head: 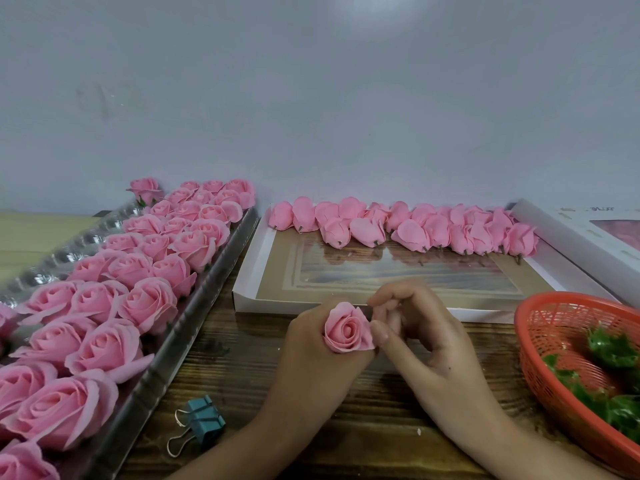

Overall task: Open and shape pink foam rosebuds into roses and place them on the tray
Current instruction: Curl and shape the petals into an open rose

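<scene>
Wooden table (pixel 242 362): left hand (pixel 311 362) grips rose (pixel 348 329); right hand (pixel 426 348) fingertips (pixel 379 336) pinch its petal edge; tray (pixel 194 327) lies left of fingers.

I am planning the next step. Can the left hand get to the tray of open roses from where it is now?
Probably yes. The left hand, holding the rose, is beside the tray; only bare table lies between them, and the binder clip lies nearer the person.

Left hand (pixel 310 346), right hand (pixel 427 337), both curled
</scene>
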